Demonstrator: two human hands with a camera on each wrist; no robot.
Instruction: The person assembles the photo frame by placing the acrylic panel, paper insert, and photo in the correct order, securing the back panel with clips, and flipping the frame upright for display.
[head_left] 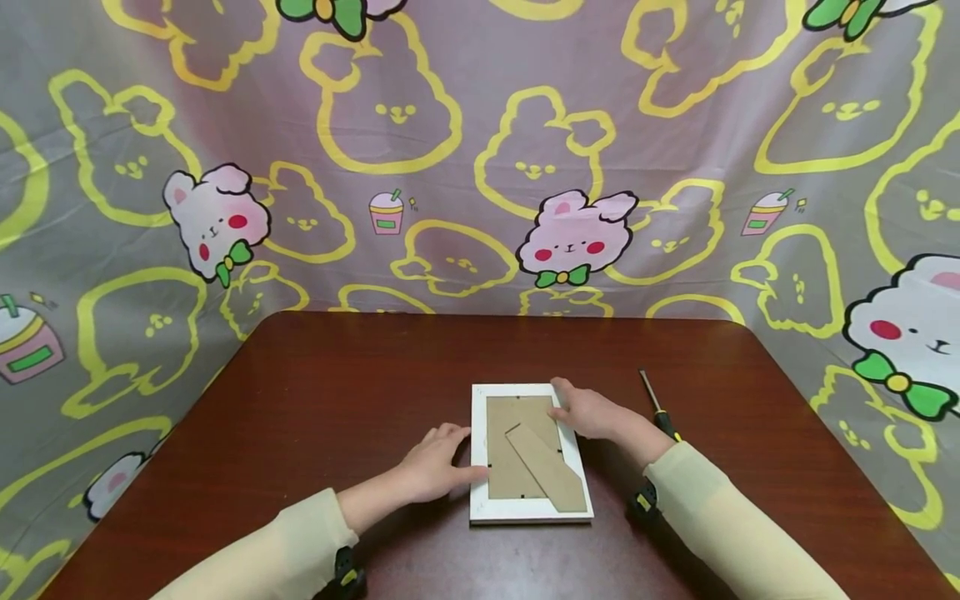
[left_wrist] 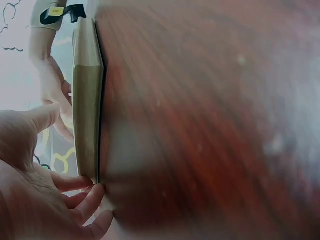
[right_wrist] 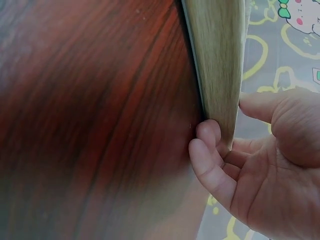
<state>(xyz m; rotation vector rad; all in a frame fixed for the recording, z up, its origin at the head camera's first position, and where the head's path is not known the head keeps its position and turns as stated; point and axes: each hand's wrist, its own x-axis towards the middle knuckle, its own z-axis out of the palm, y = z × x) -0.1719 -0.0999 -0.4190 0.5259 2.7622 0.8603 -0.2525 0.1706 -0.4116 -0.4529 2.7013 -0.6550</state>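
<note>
A white picture frame (head_left: pixel 478 450) lies back side up on the table, its brown backboard (head_left: pixel 502 450) showing. Slanting across the board is a flat stand leg (head_left: pixel 543 471), and small dark tabs sit along the board's edges. My left hand (head_left: pixel 438 462) holds the frame's left side, thumb over the border and fingers at the edge; the left wrist view shows those fingers (left_wrist: pixel 90 202) by a corner of the pale side wall (left_wrist: pixel 87 115). At the upper right, my right hand (head_left: pixel 588 410) grips the frame, fingertips (right_wrist: pixel 207 132) curled against its side and thumb on the back.
A screwdriver (head_left: pixel 660 408) with a black and yellow handle lies right of the frame, partly behind the right forearm. The dark red-brown wooden table (head_left: pixel 360 375) is backed by a cartoon-printed curtain (head_left: pixel 450 192) along its far edge and sides.
</note>
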